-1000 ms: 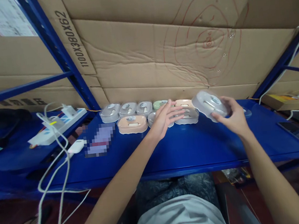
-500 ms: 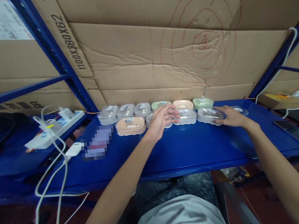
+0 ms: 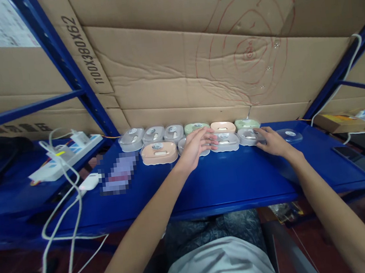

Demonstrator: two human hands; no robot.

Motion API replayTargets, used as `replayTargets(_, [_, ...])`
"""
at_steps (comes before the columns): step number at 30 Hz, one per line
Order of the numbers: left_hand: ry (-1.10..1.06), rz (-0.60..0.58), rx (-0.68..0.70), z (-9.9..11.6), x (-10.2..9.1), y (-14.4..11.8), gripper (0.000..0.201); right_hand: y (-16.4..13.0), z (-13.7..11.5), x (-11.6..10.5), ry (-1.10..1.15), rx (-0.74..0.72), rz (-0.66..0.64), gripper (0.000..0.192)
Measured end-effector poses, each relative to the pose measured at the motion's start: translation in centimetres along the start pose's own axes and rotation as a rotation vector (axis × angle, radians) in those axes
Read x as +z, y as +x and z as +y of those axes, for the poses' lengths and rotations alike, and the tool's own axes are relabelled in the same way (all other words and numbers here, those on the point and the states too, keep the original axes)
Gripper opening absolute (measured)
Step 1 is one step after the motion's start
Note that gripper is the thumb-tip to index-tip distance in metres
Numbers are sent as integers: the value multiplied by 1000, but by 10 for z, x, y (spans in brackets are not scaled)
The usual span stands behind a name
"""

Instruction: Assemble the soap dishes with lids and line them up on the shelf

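Observation:
Two rows of lidded plastic soap boxes stand at the back of the blue shelf (image 3: pixel 226 184). My left hand (image 3: pixel 196 146) rests with fingers spread on a clear box in the front row, between a peach box (image 3: pixel 160 152) and another clear box (image 3: pixel 225 141). My right hand (image 3: pixel 272 142) holds a clear box (image 3: pixel 249 136) that sits on the shelf at the right end of the front row. Behind it are a green box (image 3: pixel 247 123) and a peach one (image 3: pixel 223 126). A loose clear lid (image 3: pixel 289 135) lies just right of my hand.
Cardboard sheets (image 3: pixel 194 61) close off the back behind blue uprights (image 3: pixel 75 78). A white power strip (image 3: pixel 65 156) with cables (image 3: pixel 63 218) and a white adapter (image 3: pixel 89 182) lie left. A phone (image 3: pixel 361 162) lies at the right edge.
My right hand lowered the clear box from the air onto the shelf, then slid it left against the front row. My left hand stayed on its box.

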State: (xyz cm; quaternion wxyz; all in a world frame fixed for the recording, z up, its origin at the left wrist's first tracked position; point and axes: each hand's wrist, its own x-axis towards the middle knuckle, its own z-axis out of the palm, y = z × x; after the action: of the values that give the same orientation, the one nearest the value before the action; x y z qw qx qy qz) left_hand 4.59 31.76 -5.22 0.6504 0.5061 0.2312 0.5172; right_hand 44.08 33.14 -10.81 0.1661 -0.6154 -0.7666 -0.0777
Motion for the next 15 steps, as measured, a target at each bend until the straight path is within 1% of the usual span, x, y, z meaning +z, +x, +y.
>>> replayTargets(5, [10, 6, -4, -1, -1, 1, 45, -6, 2, 0, 6, -27, -2, 76])
replayTargets(9, [58, 1, 17, -2, 0, 0, 38, -8, -1, 7, 20, -29, 2, 82])
replayTargets(12, [181, 23, 91, -6, 1, 0, 30, -8, -5, 8, 32, -28, 7, 88])
replayTargets(15, [450, 39, 247, -11, 3, -1, 18, -8, 2, -1, 42, -25, 61, 92])
